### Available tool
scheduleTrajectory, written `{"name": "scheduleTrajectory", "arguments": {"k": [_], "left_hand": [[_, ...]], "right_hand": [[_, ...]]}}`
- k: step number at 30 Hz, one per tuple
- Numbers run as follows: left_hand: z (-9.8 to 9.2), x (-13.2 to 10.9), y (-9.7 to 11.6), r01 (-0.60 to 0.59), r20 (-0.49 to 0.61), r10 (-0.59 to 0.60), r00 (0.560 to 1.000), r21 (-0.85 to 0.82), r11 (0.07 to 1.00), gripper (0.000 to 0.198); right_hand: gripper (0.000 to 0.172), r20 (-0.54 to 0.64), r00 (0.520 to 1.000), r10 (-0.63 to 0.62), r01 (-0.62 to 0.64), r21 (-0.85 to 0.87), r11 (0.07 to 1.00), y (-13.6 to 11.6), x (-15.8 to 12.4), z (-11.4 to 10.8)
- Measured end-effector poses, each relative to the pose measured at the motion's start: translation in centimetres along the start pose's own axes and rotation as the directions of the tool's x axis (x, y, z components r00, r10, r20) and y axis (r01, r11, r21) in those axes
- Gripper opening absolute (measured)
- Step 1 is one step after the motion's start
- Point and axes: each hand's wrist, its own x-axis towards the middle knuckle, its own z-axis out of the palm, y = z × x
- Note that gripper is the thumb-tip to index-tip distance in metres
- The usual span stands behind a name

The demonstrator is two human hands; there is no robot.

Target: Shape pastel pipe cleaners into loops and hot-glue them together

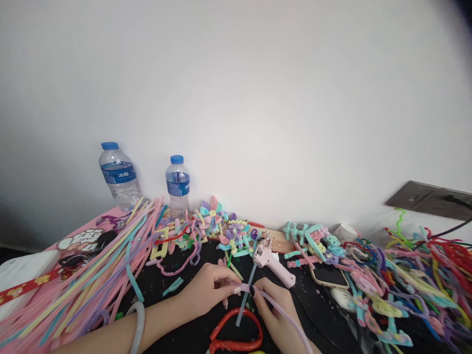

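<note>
A light purple pipe cleaner (283, 314) is pinched between both hands, its long tail running down past my right hand to the bottom edge. My left hand (214, 287) grips its short end between thumb and fingers. My right hand (275, 309) holds it close by, fingertips almost meeting the left ones. Just beyond my hands lies a pale pink glue gun (275, 265) with a translucent glue stick (242, 309) poking from its back. Below my hands are the red handles of scissors (238, 345), their blades mostly out of view.
Straight pastel pipe cleaners (106, 265) spread across the left. Two water bottles (178, 189) stand by the wall. Finished pipe cleaner flowers (213, 212) sit at the back. Right are a phone (330, 277), a paper cup (346, 232) and a tangled multicoloured pile (416, 285).
</note>
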Motion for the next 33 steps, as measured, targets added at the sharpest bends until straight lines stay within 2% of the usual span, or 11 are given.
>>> {"name": "scheduleTrajectory", "arguments": {"k": [24,33], "left_hand": [[-0.02,-0.03,-0.17,-0.025,0.024,0.025,0.999,-0.028,0.999,0.029],[-0.06,0.01,-0.27,-0.024,0.047,0.028,0.998,-0.091,0.996,0.023]], "right_hand": [[0.029,-0.007,1.000,0.019,-0.019,0.015,1.000,-0.28,-0.04,0.06],[0.029,0.002,1.000,0.021,-0.021,0.014,1.000,-0.21,-0.15,-0.05]]}}
